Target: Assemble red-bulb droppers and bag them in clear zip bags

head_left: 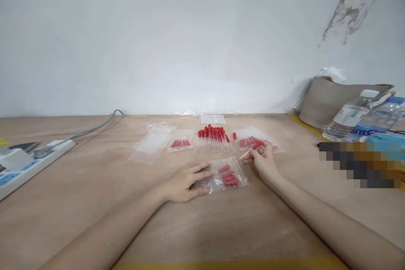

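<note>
My left hand (186, 183) lies with fingers spread on the left part of a clear zip bag (212, 183). Several droppers with red rubber bulbs (230, 177) are inside that bag. Between the fingers of my right hand (264, 160) is a single dropper (257, 145), its red bulb in the grip and its thin clear tip pointing left and down near the bag's upper right corner. Behind the bag, a pile of loose droppers (213, 133) lies with bulbs away from me. One more loose dropper (234, 136) is just right of the pile.
Filled bags lie left (180, 143) and right (249, 135) of the pile. Flat clear bags (152, 145) are farther left. A power strip (60, 148) with a grey cable sits at the left edge. Bottles (349, 114) and a grey-brown bag (322, 101) stand at right.
</note>
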Available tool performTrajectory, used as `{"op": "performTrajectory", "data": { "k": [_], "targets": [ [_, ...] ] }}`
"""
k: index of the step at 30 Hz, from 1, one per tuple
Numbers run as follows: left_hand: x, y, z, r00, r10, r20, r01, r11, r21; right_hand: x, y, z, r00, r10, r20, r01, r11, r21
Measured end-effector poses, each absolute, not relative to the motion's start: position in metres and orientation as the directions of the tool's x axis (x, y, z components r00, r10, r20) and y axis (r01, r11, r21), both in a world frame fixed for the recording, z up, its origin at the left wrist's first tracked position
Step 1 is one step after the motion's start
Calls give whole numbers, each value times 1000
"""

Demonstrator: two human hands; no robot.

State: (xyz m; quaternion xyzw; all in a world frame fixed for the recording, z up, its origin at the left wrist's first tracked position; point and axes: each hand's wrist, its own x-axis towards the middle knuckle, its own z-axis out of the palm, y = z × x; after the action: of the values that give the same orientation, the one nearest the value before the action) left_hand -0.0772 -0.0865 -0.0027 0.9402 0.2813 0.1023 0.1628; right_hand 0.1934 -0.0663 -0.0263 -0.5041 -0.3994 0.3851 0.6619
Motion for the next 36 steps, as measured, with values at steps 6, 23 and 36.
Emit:
{"op": "performTrajectory", "data": {
  "k": [6, 23, 36],
  "targets": [
    [-78, -86, -4, 821, 566, 82, 510, -789, 343, 179, -66, -27, 332, 941, 59, -256, 150, -955],
    [-77, -89, 1, 797, 599, 76, 536, -760, 368, 176, -84, -22, 204, 979, -25, -267, 31, -963],
    [-76, -89, 0, 811, 573, 121, 499, -784, 369, 191, -77, -17, 29, 985, -170, -28, -170, -985]
  ]
}}
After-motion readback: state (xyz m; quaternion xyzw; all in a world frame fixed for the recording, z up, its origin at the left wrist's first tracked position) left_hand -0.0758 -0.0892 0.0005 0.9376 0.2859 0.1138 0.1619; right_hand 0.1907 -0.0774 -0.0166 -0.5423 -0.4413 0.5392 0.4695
